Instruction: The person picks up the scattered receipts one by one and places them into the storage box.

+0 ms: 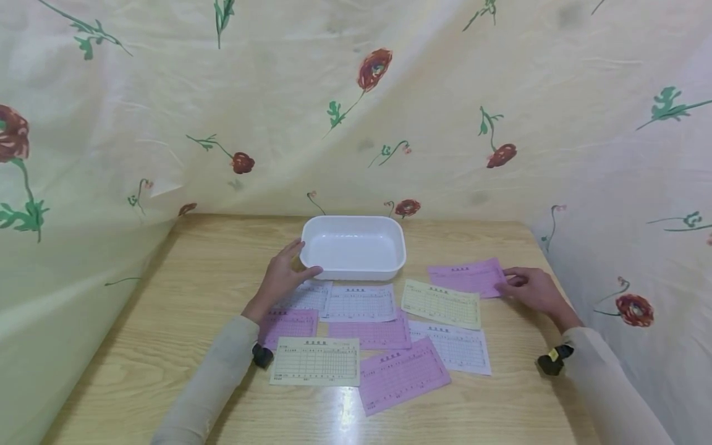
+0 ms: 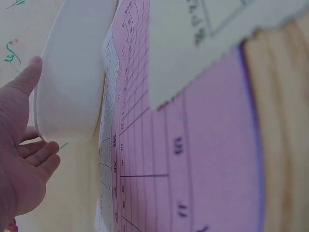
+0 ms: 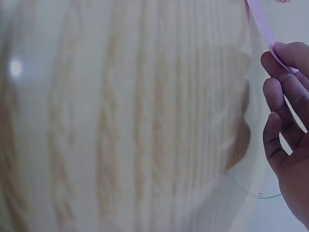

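Observation:
My right hand (image 1: 531, 289) pinches the right end of a pink printed form slip (image 1: 467, 276) between thumb and fingers. In the right wrist view the slip (image 3: 261, 21) shows edge-on, with the other fingers loosely bent below it. My left hand (image 1: 283, 275) rests at the front left corner of a white rectangular tray (image 1: 353, 275). Its thumb lies along the front wall and its fingers lie by the left side. The left wrist view shows these relaxed fingers (image 2: 41, 152) close against the tray's outer wall (image 2: 72, 87). No slips show inside the tray.
Several form slips lie spread in front of the tray: yellow ones (image 1: 442, 303) (image 1: 315, 361), pink ones (image 1: 405, 374) (image 1: 367, 334) and white ones (image 1: 358, 303) (image 1: 458, 349). Some overlap. A flowered cloth (image 1: 278, 111) hangs behind and beside the wooden table (image 1: 139, 346).

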Demonstrator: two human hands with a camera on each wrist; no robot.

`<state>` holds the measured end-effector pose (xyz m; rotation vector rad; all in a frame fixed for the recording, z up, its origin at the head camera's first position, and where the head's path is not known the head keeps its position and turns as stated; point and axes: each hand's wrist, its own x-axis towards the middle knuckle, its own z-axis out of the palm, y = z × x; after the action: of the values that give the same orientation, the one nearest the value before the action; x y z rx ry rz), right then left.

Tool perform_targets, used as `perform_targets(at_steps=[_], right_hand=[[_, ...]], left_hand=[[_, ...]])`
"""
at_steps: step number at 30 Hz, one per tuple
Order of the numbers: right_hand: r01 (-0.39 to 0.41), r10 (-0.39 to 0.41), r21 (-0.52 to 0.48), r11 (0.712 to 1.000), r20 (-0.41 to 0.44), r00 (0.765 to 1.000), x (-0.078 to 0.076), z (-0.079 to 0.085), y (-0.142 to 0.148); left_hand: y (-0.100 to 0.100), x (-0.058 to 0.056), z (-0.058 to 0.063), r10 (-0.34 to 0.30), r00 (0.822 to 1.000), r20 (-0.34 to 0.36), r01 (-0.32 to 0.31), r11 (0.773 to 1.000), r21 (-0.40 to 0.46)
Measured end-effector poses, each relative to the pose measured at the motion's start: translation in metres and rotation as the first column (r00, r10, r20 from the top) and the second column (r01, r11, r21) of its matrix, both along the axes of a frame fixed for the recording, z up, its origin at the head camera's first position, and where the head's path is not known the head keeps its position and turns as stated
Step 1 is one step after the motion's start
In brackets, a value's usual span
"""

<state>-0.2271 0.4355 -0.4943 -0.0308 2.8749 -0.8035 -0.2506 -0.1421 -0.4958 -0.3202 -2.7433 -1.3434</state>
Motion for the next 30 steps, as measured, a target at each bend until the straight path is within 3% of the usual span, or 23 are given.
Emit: perform_targets(at_steps=[5,9,16,30], right_hand=[[0.019,-0.020,-0.037,0.999,-0.021,1.000,0.000,0.003,0.003],[0.020,-0.027,-0.076,0.997,-0.089,0.996,0.000,0.007,0.005],[-0.008,-0.019,-0.109,0.994,-0.241,0.970,-0.002,0.024,0.003],[0.020,-0.123,-0.286,0.958,-0.348,0.929,0.001,0.064,-0.016]], left_hand=[[0.000,0.000,0.002,-0.003,1.000,0.006,0.003,1.000,0.004],[0.000,-0.001,0.002,-0.011,1.000,0.004,0.011,1.000,0.009],[0.002,-0.003,0.002,-0.003,1.000,0.014,0.003,1.000,0.006],[0.003,-0.002,0.005,-0.012,1.000,0.019,0.012,1.000,0.003]])
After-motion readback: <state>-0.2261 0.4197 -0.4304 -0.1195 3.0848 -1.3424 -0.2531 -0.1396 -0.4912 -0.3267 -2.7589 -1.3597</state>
